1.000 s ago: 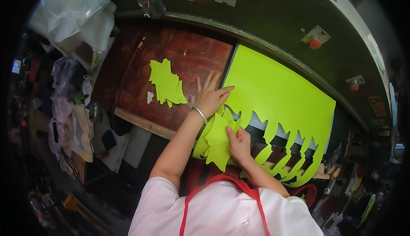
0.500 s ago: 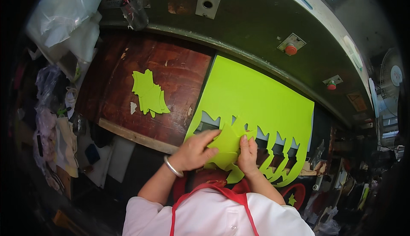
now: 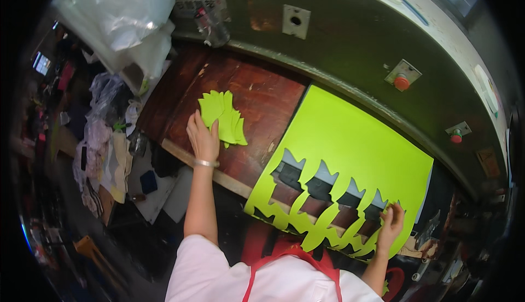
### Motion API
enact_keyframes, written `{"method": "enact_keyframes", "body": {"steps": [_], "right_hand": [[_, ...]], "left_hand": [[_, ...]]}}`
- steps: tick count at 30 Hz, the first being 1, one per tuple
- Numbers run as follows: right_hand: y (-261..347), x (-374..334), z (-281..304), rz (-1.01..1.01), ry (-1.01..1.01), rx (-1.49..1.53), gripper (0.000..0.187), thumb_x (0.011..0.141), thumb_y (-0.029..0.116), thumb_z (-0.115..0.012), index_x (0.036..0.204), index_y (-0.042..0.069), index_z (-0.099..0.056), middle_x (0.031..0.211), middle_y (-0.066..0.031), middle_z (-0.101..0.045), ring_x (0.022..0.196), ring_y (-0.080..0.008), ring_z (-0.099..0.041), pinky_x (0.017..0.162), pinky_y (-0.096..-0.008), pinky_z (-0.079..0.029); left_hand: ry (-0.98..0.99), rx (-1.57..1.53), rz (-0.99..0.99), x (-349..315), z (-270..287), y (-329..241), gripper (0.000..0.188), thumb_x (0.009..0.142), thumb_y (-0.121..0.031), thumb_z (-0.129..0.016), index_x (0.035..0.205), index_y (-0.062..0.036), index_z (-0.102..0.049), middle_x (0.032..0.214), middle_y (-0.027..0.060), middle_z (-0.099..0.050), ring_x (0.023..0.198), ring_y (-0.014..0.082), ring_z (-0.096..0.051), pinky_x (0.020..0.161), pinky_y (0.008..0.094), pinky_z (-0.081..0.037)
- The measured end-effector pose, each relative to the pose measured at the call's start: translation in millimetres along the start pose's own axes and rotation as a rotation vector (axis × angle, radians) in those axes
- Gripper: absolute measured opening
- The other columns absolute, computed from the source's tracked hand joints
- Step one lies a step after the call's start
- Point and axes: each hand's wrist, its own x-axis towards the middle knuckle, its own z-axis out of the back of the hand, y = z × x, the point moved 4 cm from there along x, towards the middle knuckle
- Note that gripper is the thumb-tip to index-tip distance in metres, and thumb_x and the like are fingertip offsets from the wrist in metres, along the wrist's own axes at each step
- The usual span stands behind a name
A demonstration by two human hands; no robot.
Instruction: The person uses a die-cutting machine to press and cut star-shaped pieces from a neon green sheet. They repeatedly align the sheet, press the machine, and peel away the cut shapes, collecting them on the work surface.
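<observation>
A bright lime-green sheet (image 3: 358,132) lies on the work surface, with a row of jagged cut-outs along its near side. To the left, a pile of small lime-green cut pieces (image 3: 227,118) with pointed edges rests on a reddish-brown wooden board (image 3: 257,97). My left hand (image 3: 203,139), with a silver bangle at the wrist, touches the pile's left side, thumb and fingers apart. At the sheet's right end, my right hand (image 3: 391,225) is by the last cut-out. Its fingers are bent but spread, and no piece shows in them.
A dark green machine beam (image 3: 344,45) with a red button (image 3: 402,82) spans the far side. Clear plastic bags (image 3: 123,17) hang at the upper left. Cloth and plastic scraps (image 3: 101,154) crowd the left. A pale wooden edge (image 3: 221,180) borders the board's near side.
Both hands have parted from the green pieces they held together over the sheet. The left has moved left to the pile, the right to the sheet's right end. The view has shifted.
</observation>
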Motion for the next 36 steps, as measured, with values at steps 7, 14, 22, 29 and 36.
{"method": "enact_keyframes", "body": {"steps": [7,14,22,29,36], "right_hand": [[-78,-20,149,-0.255,-0.405,-0.512,0.027,0.088,0.011,-0.06,0.112,-0.002,-0.058,0.104,-0.015,-0.063,0.096,-0.0244,-0.06,0.086,-0.0332,-0.046],[-79,-2,142,-0.154,-0.401,-0.327,0.02,0.086,0.014,-0.064,0.093,-0.004,-0.063,0.082,-0.0156,-0.067,0.076,-0.021,-0.063,0.069,-0.0332,-0.047],[-43,26,191,0.188,-0.566,-0.931,0.046,0.069,0.017,-0.077,0.108,0.001,-0.062,0.113,-0.0203,-0.055,0.103,-0.0373,-0.052,0.086,-0.0428,-0.045],[-111,27,231,0.058,-0.492,-0.984,0.077,0.062,0.028,-0.082,0.128,0.002,-0.05,0.131,-0.0334,-0.038,0.124,-0.0486,-0.036,0.103,-0.0511,-0.033],[-123,37,241,0.11,-0.513,-0.694,0.07,0.063,0.011,-0.079,0.126,0.003,-0.05,0.126,-0.0161,-0.049,0.121,-0.0316,-0.043,0.106,-0.0406,-0.032]], "left_hand": [[0.386,-0.317,-0.122,-121,-11,-96,0.025,0.089,-0.014,-0.059,0.111,-0.0023,-0.06,0.096,0.0165,-0.057,0.091,0.0353,-0.056,0.078,0.041,-0.046],[0.429,-0.297,-0.099,-108,-34,-93,0.03,0.098,-0.019,-0.046,0.115,0.0011,-0.059,0.106,0.0204,-0.064,0.096,0.0349,-0.062,0.082,0.0382,-0.048],[0.462,-0.072,-0.022,-90,-40,-95,0.039,0.098,-0.033,-0.047,0.103,0.0032,-0.061,0.096,0.0243,-0.064,0.086,0.0385,-0.062,0.075,0.0407,-0.048],[0.325,-0.077,-0.189,-69,-118,-119,0.036,0.097,-0.025,-0.046,0.121,-0.002,-0.059,0.115,0.0181,-0.062,0.105,0.0345,-0.059,0.088,0.0391,-0.047],[0.227,-0.044,-0.189,-84,-102,-130,0.026,0.094,-0.022,-0.044,0.113,-0.0109,-0.059,0.098,0.0154,-0.062,0.087,0.037,-0.061,0.074,0.0472,-0.049]]}}
